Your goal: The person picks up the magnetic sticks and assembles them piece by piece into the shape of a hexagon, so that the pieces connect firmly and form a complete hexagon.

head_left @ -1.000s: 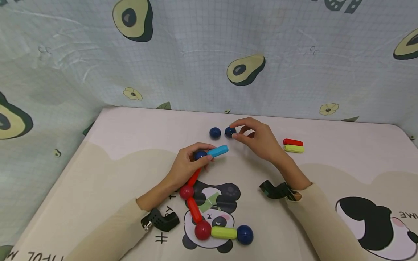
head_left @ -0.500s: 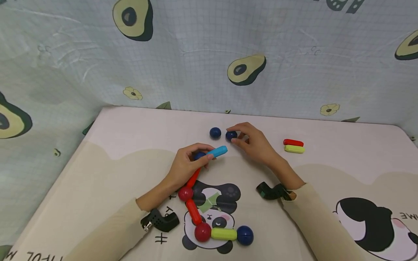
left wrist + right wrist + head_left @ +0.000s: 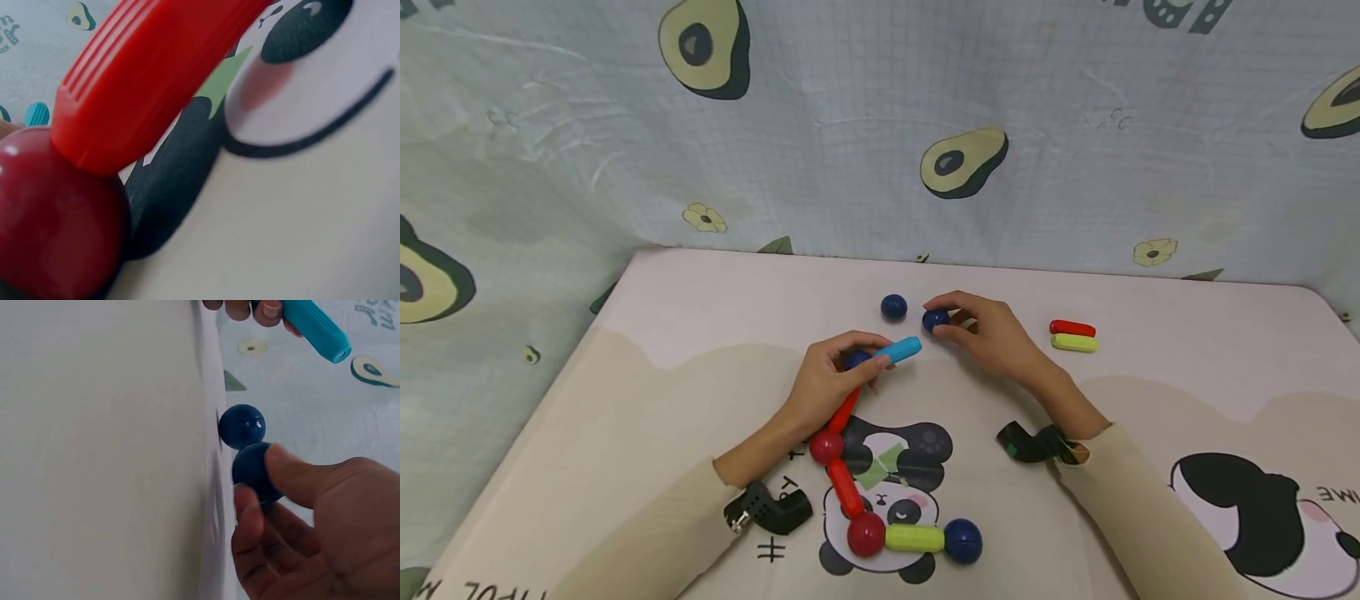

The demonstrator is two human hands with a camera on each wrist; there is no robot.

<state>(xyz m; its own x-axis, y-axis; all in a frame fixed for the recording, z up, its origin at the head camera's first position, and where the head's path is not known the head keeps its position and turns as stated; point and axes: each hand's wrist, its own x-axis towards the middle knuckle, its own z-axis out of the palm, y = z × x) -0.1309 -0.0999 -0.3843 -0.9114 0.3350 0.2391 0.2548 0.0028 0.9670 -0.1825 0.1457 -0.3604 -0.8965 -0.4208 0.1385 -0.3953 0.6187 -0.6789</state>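
Observation:
My left hand (image 3: pixel 835 373) grips a dark blue ball (image 3: pixel 857 358) and a light blue rod (image 3: pixel 901 349) that extends from it to the right. From that ball a chain runs toward me: a red rod (image 3: pixel 844 412), a red ball (image 3: pixel 826 447), a second red rod (image 3: pixel 846 487), a larger-looking red ball (image 3: pixel 866 534), a yellow-green rod (image 3: pixel 914 538) and a blue ball (image 3: pixel 962 542). Between thumb and fingers my right hand (image 3: pixel 992 336) pinches another dark blue ball (image 3: pixel 253 472). In the left wrist view, a red rod (image 3: pixel 144 81) meets a red ball (image 3: pixel 59 212) up close.
A loose dark blue ball (image 3: pixel 893 307) lies left of the right hand. To the right, a short red rod (image 3: pixel 1072 327) lies beside a yellow-green rod (image 3: pixel 1074 342). A printed cloth (image 3: pixel 820 167) hangs behind the table (image 3: pixel 700 300).
The right hand has moved slightly toward me with the dark blue ball, away from the loose ball. My left hand and the chain have hardly moved.

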